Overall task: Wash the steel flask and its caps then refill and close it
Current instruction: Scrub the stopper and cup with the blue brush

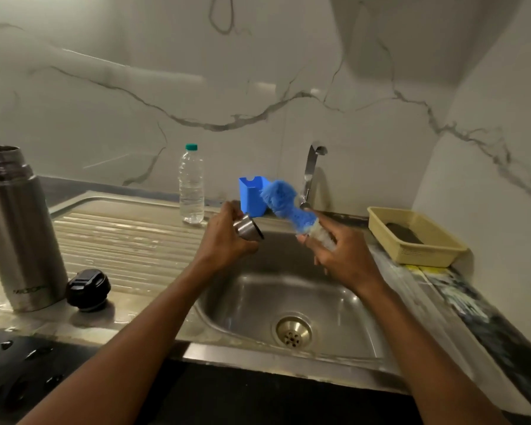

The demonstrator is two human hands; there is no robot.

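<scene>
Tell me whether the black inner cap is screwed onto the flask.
No, the black inner cap sits on the drainboard beside the open-mouthed steel flask.

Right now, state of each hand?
Left hand: grips the steel cup cap.
Right hand: grips the blue bottle brush by its handle.

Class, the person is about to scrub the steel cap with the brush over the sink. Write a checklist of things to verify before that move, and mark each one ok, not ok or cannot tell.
1. Left hand grips the steel cap: ok.
2. Cap's open end faces the brush: ok.
3. Right hand holds the brush by its handle end: ok.
4. Both hands are above the sink basin: ok.
5. Water running from the tap: cannot tell.
6. Steel flask stands upright on the drainboard, with the black inner cap beside it, clear of the scrubbing: ok.
</scene>
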